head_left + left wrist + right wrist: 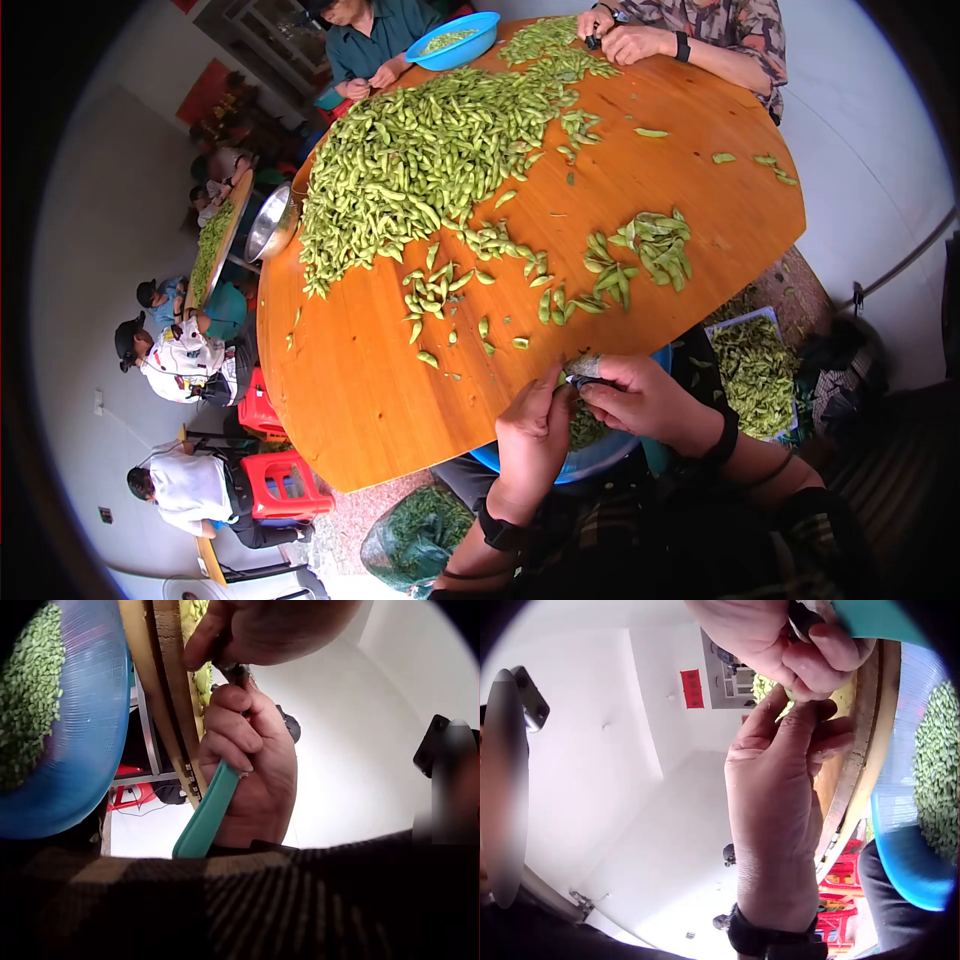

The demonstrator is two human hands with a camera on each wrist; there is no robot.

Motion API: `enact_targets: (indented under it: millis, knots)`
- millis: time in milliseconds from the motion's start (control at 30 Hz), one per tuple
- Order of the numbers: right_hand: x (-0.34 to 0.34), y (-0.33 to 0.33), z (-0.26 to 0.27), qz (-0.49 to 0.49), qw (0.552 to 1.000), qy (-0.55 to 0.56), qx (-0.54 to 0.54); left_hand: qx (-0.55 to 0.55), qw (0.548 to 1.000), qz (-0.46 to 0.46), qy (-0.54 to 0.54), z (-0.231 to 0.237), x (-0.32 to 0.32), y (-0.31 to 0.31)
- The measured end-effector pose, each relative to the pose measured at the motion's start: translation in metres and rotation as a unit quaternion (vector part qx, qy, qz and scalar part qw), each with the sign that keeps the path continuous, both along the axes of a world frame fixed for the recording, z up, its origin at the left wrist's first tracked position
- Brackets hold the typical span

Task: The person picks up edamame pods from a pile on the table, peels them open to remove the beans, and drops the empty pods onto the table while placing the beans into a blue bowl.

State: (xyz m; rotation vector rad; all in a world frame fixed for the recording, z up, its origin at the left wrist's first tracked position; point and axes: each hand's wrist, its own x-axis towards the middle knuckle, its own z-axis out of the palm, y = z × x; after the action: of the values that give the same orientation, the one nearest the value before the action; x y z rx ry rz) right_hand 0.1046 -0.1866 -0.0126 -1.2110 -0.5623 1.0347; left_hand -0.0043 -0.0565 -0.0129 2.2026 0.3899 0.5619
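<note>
One wooden bench [360,400] carries one large heap of green pods [420,160], too many to count. Two blue vessels are visible: the near bowl [97,750], containing loose beans [30,697], below the near bench edge, and the far bowl [484,38] at the far side. The right hand [640,405] curls its fingers round one teal strip [206,814]. The left hand [535,430] pinches one mostly hidden pod [562,380] at its fingertips, between both hands, above the near bowl.
</note>
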Motion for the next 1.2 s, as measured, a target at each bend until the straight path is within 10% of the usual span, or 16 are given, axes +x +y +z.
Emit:
enact_targets:
  millis: [433, 533, 633, 933, 1200]
  knots:
    - [0.008, -0.004, 0.027, 0.037, 0.995, 0.085, -0.037, -0.379, 0.921, -0.081, 0.034, 0.007, -0.007, 0.022]
    - [0.008, -0.002, 0.028, 0.032, 0.998, 0.016, -0.052, -0.488, 0.863, -0.098, 0.083, 0.019, -0.006, 0.024]
    - [0.0, 0.001, 0.023, -0.023, 0.959, -0.282, 0.029, -0.555, 0.822, -0.102, 0.075, 0.014, -0.009, 0.025]
    - [-0.009, 0.002, 0.027, -0.049, 0.962, -0.27, 0.012, -0.646, 0.762, -0.049, 0.022, 0.004, -0.006, 0.021]
    - [-0.01, 0.005, 0.026, -0.048, 0.962, -0.265, 0.051, -0.577, 0.815, -0.052, 0.001, 0.009, -0.008, 0.006]
